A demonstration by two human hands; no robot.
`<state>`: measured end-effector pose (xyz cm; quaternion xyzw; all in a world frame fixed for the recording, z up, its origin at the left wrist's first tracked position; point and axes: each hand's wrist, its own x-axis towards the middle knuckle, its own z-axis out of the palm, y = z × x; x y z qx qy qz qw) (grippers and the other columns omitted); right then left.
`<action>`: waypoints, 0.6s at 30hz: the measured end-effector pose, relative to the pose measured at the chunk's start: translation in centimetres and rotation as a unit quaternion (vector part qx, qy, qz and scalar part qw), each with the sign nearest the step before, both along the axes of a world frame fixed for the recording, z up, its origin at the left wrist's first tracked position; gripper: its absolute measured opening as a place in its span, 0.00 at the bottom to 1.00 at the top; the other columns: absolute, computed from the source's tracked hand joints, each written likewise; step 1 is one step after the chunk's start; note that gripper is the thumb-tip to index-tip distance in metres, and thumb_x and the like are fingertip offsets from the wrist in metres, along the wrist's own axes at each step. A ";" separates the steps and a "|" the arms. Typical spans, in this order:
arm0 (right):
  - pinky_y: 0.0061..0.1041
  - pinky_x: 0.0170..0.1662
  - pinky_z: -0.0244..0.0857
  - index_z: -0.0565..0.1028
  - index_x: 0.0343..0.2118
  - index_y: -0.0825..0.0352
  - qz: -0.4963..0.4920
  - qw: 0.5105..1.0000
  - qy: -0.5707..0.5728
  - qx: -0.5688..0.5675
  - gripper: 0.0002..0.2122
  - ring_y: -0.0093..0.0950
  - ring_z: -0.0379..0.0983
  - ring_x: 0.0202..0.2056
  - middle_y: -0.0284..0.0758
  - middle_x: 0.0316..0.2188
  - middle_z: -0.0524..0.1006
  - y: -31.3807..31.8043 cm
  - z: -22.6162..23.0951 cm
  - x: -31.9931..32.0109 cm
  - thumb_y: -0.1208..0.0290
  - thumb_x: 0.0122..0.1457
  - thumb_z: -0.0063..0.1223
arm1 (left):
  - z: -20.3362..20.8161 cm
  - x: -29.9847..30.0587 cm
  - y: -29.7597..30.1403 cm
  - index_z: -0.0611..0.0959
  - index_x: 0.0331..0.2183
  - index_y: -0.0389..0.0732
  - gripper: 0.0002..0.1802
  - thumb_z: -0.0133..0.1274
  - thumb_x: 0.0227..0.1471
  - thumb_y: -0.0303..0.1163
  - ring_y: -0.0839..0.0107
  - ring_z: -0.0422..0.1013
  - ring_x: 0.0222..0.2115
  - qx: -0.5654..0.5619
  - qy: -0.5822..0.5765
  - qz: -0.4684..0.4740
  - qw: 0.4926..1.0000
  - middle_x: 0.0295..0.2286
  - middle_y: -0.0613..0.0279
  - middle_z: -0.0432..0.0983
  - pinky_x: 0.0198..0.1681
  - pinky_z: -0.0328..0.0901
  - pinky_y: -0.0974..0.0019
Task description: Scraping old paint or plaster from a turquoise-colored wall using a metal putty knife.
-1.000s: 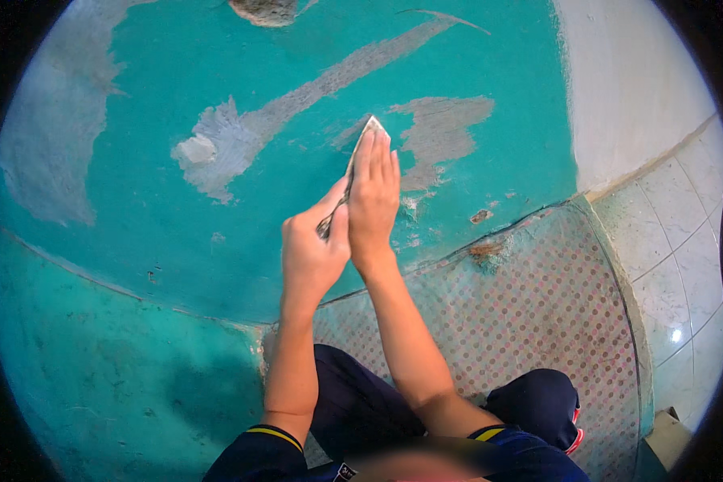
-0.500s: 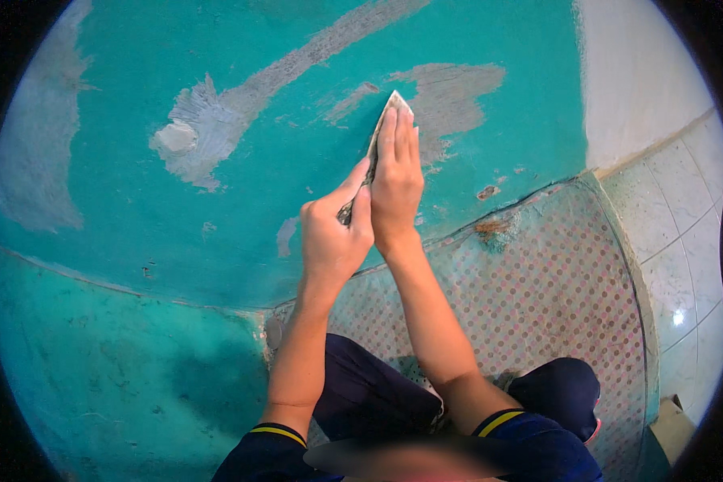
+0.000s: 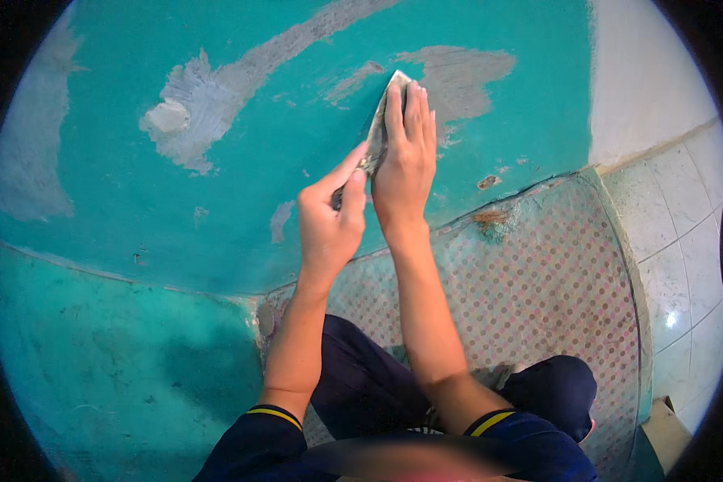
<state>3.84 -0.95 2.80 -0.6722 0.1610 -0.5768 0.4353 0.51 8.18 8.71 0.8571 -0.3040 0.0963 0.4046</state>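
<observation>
The person presses a scraper (image 3: 380, 120) against a teal wall (image 3: 217, 217). Its blade is thin, flat and pale, smeared with grey filler; one corner pokes out above the fingertips. The left hand (image 3: 329, 221) is curled shut round the dark handle low on the tool, thumb stretched up along it. The right hand (image 3: 406, 165) lies flat on the blade, fingers straight and together, pushing it onto the paint.

The wall is smooth and glossy where painted, with rough, matte grey patches (image 3: 209, 96) of bare plaster or filler: a broad one at upper left trailing into a long diagonal streak, and another (image 3: 458, 76) just right of the blade. Small chips (image 3: 488, 181) dot the paint lower down.

Below, the wall meets a floor (image 3: 554, 281) of pale tile with a fine reddish dot pattern; the joint is cracked and crumbly. At right a white wall (image 3: 643, 72) and glossy square tiles (image 3: 683, 241) border it. The person's dark-trousered knees (image 3: 554, 390) fill the floor near the lower edge.
</observation>
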 end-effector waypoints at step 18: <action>0.27 0.19 0.62 0.66 0.31 0.67 0.496 0.463 -0.288 0.676 0.15 0.21 0.59 0.13 0.31 0.16 0.66 -1.9 2.7 -0.2 0.57 0.64 0.48 | -0.9 -0.9 -0.9 0.76 0.51 0.31 0.19 0.48 0.60 0.26 0.88 0.56 0.15 -0.059 0.091 0.015 0.994 0.19 0.72 0.68 0.14 0.49 0.79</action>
